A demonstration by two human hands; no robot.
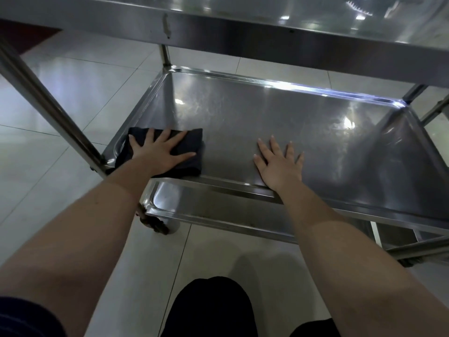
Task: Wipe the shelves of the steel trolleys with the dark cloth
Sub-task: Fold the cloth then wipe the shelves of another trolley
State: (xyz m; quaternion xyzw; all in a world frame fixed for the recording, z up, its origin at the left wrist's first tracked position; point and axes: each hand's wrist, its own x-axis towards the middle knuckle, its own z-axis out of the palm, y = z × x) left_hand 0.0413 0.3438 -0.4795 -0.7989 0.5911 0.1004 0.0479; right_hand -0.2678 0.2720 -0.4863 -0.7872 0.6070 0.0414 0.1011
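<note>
Just now the left hand (158, 152) lies flat, fingers spread, pressing the dark cloth (196, 142) into the shelf's (267, 113) near-left corner. The right hand (279, 166), open and empty, rests by the shelf's front edge. Most of the shelf's length stretches rightward from that corner, so the wipe likely goes there.

Steel trolley's middle shelf (267, 122), dark cloth (192, 142) in its near-left corner under your left hand (158, 152), your right hand (279, 166) flat by its front rim
</note>
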